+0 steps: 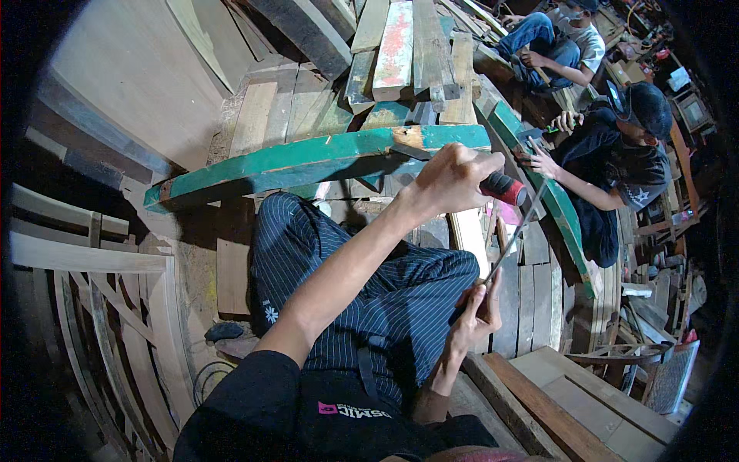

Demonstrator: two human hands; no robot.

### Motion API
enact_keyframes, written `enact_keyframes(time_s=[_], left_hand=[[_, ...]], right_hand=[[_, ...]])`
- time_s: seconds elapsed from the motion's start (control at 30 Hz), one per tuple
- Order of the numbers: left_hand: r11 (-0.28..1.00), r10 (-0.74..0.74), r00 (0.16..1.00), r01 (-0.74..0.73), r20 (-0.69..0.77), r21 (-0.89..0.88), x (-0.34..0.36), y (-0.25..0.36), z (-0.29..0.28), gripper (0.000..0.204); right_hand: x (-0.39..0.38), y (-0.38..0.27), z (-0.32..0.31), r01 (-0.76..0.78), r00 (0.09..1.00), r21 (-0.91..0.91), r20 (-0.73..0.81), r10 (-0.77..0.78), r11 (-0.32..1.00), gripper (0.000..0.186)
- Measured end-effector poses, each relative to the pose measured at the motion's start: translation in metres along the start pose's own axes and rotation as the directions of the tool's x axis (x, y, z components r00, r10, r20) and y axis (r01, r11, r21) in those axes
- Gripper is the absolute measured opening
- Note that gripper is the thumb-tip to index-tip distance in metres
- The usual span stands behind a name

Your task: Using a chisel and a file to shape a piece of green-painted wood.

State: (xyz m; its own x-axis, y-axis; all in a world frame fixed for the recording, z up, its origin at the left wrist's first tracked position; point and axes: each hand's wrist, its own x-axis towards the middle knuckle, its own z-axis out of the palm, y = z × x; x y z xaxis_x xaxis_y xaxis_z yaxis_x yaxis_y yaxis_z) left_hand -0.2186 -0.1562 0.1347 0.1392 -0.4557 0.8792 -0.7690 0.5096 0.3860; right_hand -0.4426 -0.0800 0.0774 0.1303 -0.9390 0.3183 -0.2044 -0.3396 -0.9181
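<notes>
My left hand (459, 179) is raised in front of me, its fingers wrapped round a dark cylinder with a red end (504, 187); I cannot make out what tool it belongs to. Lower and to the right, my right hand (479, 317) pinches the lower end of a thin, straight metal strip (512, 246). The strip slants up to the right, and its upper end comes near the red end of the cylinder. Beyond my crossed legs (362, 285) lies a curved beam painted green (308, 160), bare wood showing near its right end. My left hand is just in front of that end.
At the right a co-worker (616, 162) in a dark cap holds a small tool beside a second green beam (570, 223). Another person (570, 46) sits farther back. Stacked planks (392, 54) stand ahead; wooden frames (92, 262) are at left, a wood panel (593, 400) at lower right.
</notes>
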Motion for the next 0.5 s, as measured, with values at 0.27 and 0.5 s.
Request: enact_keyframes(time_s=[0.27,0.5], left_hand=[[1.0,-0.004,1.0,0.004,0.001,0.014,-0.001,0.003,0.001,0.032],[0.999,0.028,1.0,-0.028,0.002,0.042,-0.001,0.001,0.006,0.024]], right_hand=[[0.006,0.006,-0.006,0.075,0.995,-0.105,0.074,-0.068,0.992,0.042],[0.007,-0.008,-0.006,0.058,0.996,-0.141,0.082,-0.046,0.988,0.039]])
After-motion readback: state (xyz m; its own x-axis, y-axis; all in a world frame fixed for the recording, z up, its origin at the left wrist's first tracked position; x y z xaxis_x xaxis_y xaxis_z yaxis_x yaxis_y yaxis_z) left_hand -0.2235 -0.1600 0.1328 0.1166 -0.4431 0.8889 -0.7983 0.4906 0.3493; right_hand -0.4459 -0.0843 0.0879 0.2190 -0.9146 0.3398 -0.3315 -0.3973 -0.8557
